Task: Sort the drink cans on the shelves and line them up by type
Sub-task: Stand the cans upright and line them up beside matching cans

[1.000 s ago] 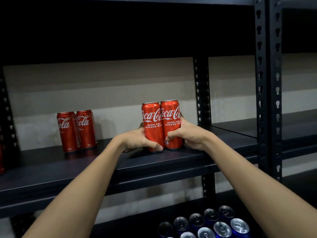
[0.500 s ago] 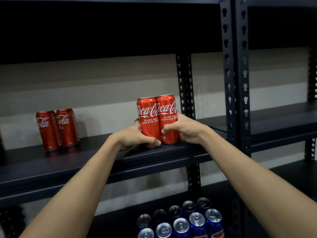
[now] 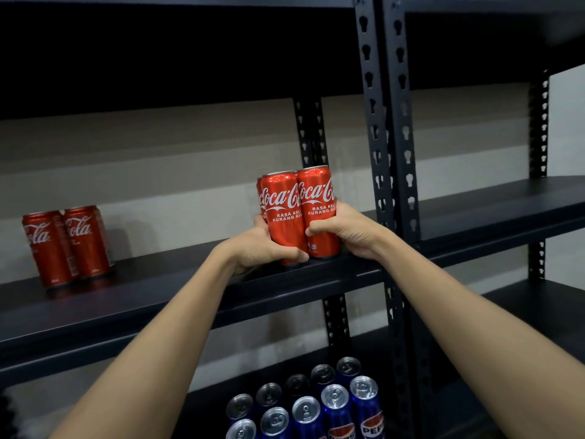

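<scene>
A tight cluster of red Coca-Cola cans (image 3: pixel 296 213) stands on the dark middle shelf (image 3: pixel 158 293), close to the right upright. My left hand (image 3: pixel 267 248) grips the cluster from the left, fingers curled round the front-left can. My right hand (image 3: pixel 345 232) grips it from the right, fingers wrapped round the front-right can. More red cans sit behind the front pair, mostly hidden. A second group of red Coca-Cola cans (image 3: pixel 68 243) stands at the shelf's left end, with more cans partly hidden behind them.
Several blue Pepsi cans (image 3: pixel 316 403) stand packed on the lower shelf, below my arms. A black perforated upright (image 3: pixel 389 153) divides this bay from the neighbouring shelf (image 3: pixel 506 201) on the right. Another shelf board runs overhead.
The view has swung right and closer, so the left cans sit nearer the frame edge. Both hands keep their grip on the cluster, which has shifted a little along the shelf.
</scene>
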